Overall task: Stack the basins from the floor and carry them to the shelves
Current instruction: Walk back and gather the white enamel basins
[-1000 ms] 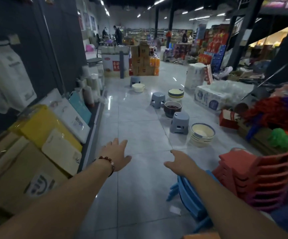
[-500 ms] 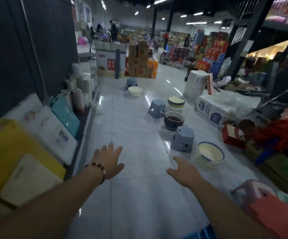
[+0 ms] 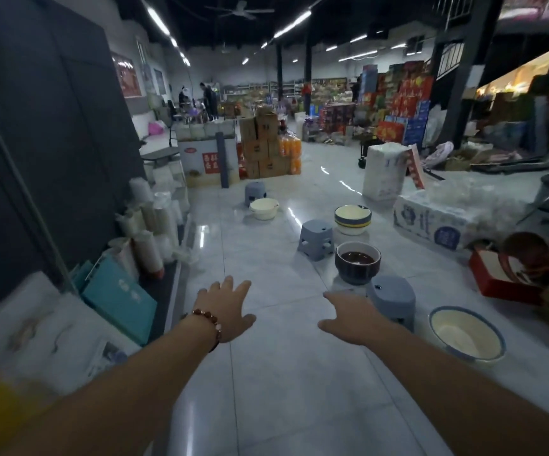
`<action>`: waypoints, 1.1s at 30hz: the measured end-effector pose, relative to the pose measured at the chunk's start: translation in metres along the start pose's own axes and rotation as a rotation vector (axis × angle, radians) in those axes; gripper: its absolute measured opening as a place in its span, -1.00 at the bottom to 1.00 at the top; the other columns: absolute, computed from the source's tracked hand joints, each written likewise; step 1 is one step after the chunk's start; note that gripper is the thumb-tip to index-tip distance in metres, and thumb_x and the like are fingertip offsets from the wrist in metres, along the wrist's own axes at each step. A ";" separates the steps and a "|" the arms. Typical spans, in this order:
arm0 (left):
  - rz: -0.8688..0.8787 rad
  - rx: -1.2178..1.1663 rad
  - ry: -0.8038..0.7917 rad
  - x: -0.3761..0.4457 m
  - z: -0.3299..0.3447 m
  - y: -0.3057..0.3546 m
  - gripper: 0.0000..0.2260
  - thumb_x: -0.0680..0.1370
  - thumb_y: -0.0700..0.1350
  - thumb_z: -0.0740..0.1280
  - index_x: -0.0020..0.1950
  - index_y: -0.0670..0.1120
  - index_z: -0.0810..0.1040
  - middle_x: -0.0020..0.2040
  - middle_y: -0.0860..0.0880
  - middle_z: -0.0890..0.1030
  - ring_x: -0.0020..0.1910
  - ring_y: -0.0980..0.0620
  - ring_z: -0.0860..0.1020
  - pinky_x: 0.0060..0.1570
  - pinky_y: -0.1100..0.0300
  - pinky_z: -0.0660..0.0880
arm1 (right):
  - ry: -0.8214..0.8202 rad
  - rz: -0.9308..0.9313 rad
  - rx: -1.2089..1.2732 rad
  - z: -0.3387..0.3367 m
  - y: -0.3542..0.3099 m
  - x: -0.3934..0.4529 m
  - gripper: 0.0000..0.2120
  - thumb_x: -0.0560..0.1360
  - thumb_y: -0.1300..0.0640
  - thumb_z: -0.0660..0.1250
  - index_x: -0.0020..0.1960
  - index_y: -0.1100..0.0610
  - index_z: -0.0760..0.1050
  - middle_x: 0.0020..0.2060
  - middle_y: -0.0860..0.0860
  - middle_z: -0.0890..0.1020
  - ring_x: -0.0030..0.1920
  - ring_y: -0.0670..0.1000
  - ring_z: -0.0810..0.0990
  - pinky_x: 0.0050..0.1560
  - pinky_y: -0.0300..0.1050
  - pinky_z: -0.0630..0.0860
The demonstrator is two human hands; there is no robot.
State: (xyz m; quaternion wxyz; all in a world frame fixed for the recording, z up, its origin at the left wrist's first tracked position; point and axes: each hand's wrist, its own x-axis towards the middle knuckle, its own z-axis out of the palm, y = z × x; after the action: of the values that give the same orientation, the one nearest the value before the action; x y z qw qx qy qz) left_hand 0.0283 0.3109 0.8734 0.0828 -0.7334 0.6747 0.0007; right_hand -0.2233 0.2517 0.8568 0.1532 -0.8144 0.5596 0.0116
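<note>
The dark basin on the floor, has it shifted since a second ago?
No. The dark basin sits between the same two grey stools as before; only the camera advanced.

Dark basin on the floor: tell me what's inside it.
The dark basin shows a reddish-brown inner surface; whether that is contents or just its lining cannot be told. Its near wall hides the front of the bottom. Both hands are empty.

Bare forearms, no sleeves, brown beaded bracelet (image 3: 208, 325) on left wrist
</note>
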 end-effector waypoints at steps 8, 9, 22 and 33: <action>-0.073 -0.047 0.024 0.202 -0.045 -0.039 -0.30 0.57 0.28 0.15 0.61 0.06 -0.04 0.61 -0.13 0.04 0.54 -0.16 0.17 0.46 -0.10 0.23 | 0.007 -0.124 -0.100 -0.082 0.008 0.213 -0.30 0.53 -0.22 0.24 0.57 -0.05 0.09 0.54 0.03 0.20 0.52 0.12 0.16 0.48 0.13 0.10; -0.087 -0.049 0.015 0.220 -0.045 -0.048 -0.30 0.57 0.29 0.15 0.61 0.07 -0.04 0.61 -0.13 0.04 0.54 -0.16 0.17 0.46 -0.11 0.24 | -0.004 -0.134 -0.094 -0.087 0.003 0.235 -0.30 0.53 -0.22 0.24 0.56 -0.04 0.09 0.54 0.03 0.19 0.52 0.12 0.17 0.48 0.13 0.10; -0.113 -0.079 -0.014 0.520 -0.008 -0.190 -0.31 0.57 0.30 0.13 0.61 0.08 -0.04 0.61 -0.13 0.03 0.55 -0.16 0.13 0.47 -0.11 0.18 | -0.031 -0.095 -0.109 -0.096 -0.034 0.568 -0.31 0.49 -0.23 0.25 0.53 -0.01 0.17 0.49 0.03 0.28 0.48 0.11 0.24 0.46 0.10 0.18; 0.009 -0.016 -0.114 0.763 -0.024 -0.272 -0.30 0.59 0.28 0.12 0.62 0.06 -0.06 0.61 -0.14 -0.01 0.55 -0.18 0.13 0.47 -0.10 0.17 | -0.043 0.138 0.135 -0.112 -0.015 0.810 -0.30 0.33 -0.31 0.29 0.40 -0.05 0.34 0.35 -0.01 0.48 0.32 0.10 0.45 0.33 0.19 0.36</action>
State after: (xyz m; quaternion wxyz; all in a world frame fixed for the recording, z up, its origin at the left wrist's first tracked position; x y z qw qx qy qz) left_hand 0.3631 -0.4263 0.8443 0.1150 -0.7299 0.6721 0.0482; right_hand 0.0758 -0.5087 0.8132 0.2188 -0.7612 0.6104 0.0020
